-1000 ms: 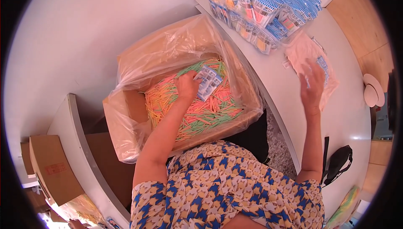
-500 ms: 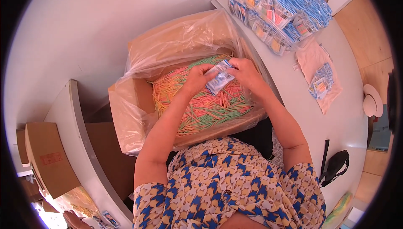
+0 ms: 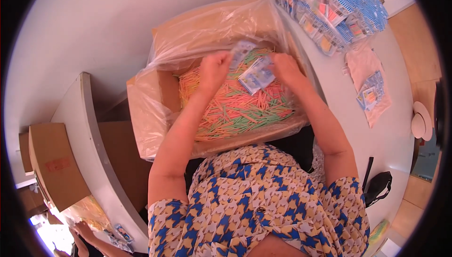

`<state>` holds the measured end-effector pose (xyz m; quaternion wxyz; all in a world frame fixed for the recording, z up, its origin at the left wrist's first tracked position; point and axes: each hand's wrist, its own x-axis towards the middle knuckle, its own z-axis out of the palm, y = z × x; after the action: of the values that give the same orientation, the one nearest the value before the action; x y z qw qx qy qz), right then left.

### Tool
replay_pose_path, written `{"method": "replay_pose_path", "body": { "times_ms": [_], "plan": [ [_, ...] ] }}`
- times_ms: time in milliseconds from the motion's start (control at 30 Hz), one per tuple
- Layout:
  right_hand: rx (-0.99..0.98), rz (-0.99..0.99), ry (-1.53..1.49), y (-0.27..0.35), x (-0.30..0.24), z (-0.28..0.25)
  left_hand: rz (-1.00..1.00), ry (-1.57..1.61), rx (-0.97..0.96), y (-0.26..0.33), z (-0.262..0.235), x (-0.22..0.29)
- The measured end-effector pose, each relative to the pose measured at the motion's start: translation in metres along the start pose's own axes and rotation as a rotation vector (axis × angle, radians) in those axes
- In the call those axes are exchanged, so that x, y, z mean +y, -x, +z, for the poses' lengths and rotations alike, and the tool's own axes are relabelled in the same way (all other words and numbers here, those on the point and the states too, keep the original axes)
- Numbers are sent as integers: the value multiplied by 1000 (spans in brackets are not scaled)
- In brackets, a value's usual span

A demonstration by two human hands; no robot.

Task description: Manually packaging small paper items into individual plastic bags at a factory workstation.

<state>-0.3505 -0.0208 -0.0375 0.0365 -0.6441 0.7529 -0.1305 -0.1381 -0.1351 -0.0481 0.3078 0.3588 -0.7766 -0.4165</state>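
Observation:
Over the carton's sticks, my left hand (image 3: 215, 71) is closed on the edge of one small clear plastic packet (image 3: 243, 52), blurred by motion. To its right, my right hand (image 3: 286, 70) pinches a small stack of clear packets (image 3: 255, 76) with blue-and-white striped edges. The single packet and the stack are apart. Below both hands lie many thin pastel sticks (image 3: 235, 116) in pink, green, yellow and orange. They fill a cardboard carton (image 3: 162, 92) lined with a clear plastic bag (image 3: 146, 116).
On the white table (image 3: 339, 87) at the right, a big clear bag of striped packets (image 3: 339, 7) stands far back. Nearer are a pink cloth (image 3: 374, 106) with packets on it and a black pouch (image 3: 379, 186). Another person's hand (image 3: 84, 231) shows at lower left, by a brown carton (image 3: 61, 167).
Both hands were together at one bunch of packets. Now my left hand has drawn a packet away to the upper left, while my right hand keeps the stack. The view has shifted slightly.

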Motion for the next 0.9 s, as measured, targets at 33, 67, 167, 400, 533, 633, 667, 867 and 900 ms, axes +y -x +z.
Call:
{"method": "replay_pose_path", "body": {
  "times_ms": [33,67,167,400,533,633,667,867,900],
  "plan": [
    [-5,3,-13,3,3,4,-8,-9,-7,0,-14,9],
    [59,-14,85,2,0,2,-39,102,19,1,-30,15],
    [94,-18,202,-6,-37,-13,-81,338,165,12,-67,20],
    [-211,-561,34,-41,-141,74,-23,560,590,29,-98,-3],
    [-251,-608,98,-66,-171,128,-47,671,752,23,-106,0],
    [-310,-611,95,-67,-221,125,-2,524,762,34,-115,-26],
    [-302,-552,64,-66,-234,122,-8,519,774,38,-117,-30],
    [3,-502,-205,-99,-203,247,23,526,677,20,-107,-16],
    [5,-484,-259,-97,-206,246,2,505,685,22,-108,-17]
  ]
}}
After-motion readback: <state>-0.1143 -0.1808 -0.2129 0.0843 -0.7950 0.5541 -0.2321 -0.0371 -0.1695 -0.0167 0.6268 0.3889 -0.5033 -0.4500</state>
